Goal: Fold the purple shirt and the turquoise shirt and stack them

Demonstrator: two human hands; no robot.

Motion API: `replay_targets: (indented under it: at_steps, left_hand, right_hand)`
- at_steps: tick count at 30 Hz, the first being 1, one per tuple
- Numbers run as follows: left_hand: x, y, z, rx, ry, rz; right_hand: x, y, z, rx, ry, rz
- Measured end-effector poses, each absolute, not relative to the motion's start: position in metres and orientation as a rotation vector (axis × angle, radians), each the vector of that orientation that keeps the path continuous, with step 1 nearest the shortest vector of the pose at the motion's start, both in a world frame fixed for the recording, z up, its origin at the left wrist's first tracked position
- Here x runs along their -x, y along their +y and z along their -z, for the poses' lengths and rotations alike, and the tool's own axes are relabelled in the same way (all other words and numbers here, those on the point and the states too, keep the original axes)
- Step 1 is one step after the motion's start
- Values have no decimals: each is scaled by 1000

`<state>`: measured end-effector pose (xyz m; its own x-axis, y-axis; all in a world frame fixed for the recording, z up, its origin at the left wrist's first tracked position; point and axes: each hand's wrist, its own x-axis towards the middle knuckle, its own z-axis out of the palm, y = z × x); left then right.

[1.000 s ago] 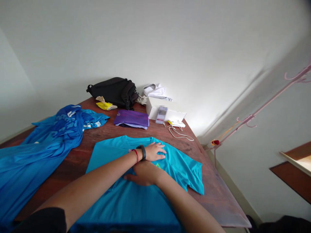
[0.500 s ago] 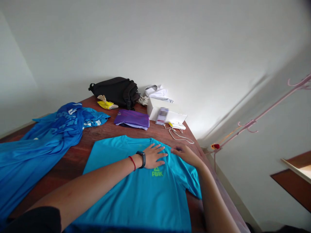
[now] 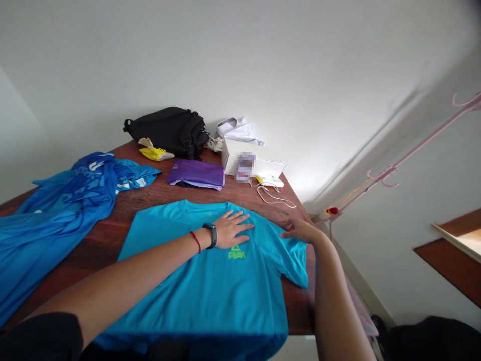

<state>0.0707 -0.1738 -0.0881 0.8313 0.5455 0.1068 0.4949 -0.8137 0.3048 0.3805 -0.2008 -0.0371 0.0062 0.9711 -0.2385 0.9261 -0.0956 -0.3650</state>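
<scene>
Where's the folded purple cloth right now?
In the head view, the folded purple cloth lies beyond the turquoise shirt, left of the white box and in front of the black bag.

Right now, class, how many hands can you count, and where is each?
2: the left hand lies spread on the turquoise shirt, above its logo; the right hand is at its sleeve.

Right hand (image 3: 303, 231) moved from beside left hand (image 3: 230, 231) out to shirt sleeve (image 3: 292, 263); green PEAK print (image 3: 236, 254) now uncovered.
</scene>
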Motion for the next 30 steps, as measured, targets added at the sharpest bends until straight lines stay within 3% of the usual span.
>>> replay_targets:
  at_steps: [14,21,30]
  left_hand:
    - [-71,-184,81,-2782,483,-209]
    - [-73,-195,78,-2778,456,-168]
    - [-73,-193,76,-2777,452,-143]
  right_hand:
    - [-395,-194,43,2156,-2048,-857]
    - [-406,-191,45,2085,-2054,-697]
    - [-416,-192,46,2087,-1989,-750]
